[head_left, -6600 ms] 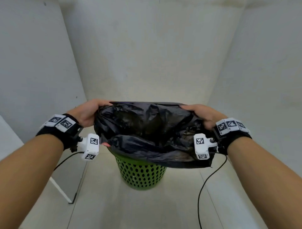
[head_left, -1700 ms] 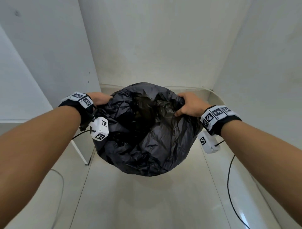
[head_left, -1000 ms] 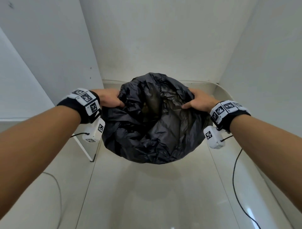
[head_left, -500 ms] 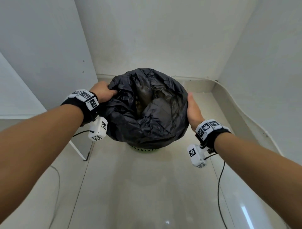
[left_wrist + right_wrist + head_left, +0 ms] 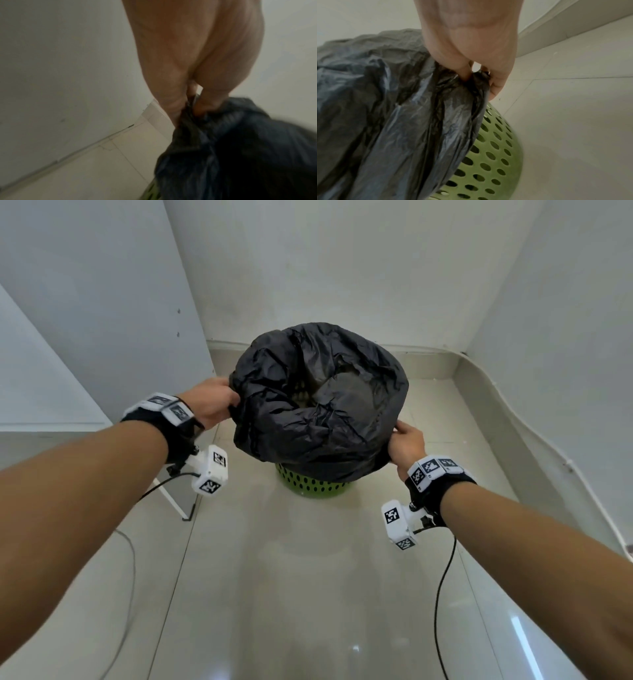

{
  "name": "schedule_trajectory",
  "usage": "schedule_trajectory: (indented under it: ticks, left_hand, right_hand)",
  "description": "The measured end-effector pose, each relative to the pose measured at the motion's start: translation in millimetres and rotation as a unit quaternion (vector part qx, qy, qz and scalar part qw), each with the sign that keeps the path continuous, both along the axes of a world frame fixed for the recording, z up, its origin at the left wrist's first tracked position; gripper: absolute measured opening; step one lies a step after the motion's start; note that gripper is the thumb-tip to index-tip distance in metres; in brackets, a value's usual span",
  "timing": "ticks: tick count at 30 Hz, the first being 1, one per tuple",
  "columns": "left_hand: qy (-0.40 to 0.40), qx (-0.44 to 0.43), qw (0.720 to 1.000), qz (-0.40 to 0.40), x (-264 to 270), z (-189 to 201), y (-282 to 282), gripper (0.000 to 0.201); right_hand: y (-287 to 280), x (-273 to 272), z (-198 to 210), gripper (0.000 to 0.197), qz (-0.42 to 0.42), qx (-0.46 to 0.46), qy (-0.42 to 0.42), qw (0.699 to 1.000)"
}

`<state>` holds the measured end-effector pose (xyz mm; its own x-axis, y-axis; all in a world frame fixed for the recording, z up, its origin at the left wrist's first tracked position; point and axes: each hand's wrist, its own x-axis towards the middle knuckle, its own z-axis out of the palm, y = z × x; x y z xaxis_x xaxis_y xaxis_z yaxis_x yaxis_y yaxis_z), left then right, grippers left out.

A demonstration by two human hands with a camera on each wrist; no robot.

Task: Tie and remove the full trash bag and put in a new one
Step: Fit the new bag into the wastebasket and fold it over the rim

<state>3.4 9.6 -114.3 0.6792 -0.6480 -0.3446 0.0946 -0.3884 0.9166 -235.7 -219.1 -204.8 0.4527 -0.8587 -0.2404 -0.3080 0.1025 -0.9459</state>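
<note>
A black trash bag (image 5: 318,405) is spread open over a green perforated bin (image 5: 313,482) on the floor, its edge folded down the outside. My left hand (image 5: 214,402) grips the bag's left edge, and the left wrist view shows the plastic (image 5: 240,148) bunched between my fingers (image 5: 202,108). My right hand (image 5: 406,443) pinches the bag's hem low on the right side. In the right wrist view the gathered plastic (image 5: 419,128) hangs over the bin's wall (image 5: 494,155) under my right hand (image 5: 477,75). The bag's inside is dark.
The bin stands in a narrow white-walled corner on a glossy tiled floor (image 5: 308,594). A white panel with a thin metal leg (image 5: 171,501) stands at the left. A raised curved curb (image 5: 513,419) runs along the right. Cables hang from both wrists.
The bag has come down over the bin, whose green base now shows. My right hand slid from the bag's top edge down its right side; the left hand kept its grip.
</note>
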Motion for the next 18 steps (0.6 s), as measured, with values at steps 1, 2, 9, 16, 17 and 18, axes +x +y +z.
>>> schedule_trajectory:
  ticks: [1,2,9,16,17,18]
  left_hand:
    - [-0.041,0.034,0.999,0.012,-1,-5,-2,0.044]
    - [-0.065,0.074,0.995,0.023,-1,-11,-4,0.036]
    - [0.121,0.095,0.983,0.100,-24,-20,3,0.042]
    - [0.226,-0.011,0.968,0.104,-41,-13,14,0.045]
    - [0.213,-0.018,0.971,0.108,-42,-12,13,0.040]
    - [0.201,-0.026,0.972,0.118,-42,-12,9,0.037]
  right_hand:
    - [1,-2,0,0.039,0.007,0.010,0.012,1.000]
    - [2,-4,2,0.035,0.006,0.033,0.010,0.999]
    - [27,-14,26,0.035,-0.092,0.198,-0.096,0.971]
    - [49,-9,45,0.016,-0.055,0.270,-0.142,0.951]
    - [47,-7,48,0.014,-0.066,0.268,-0.145,0.950]
    - [45,-6,48,0.014,-0.077,0.263,-0.144,0.951]
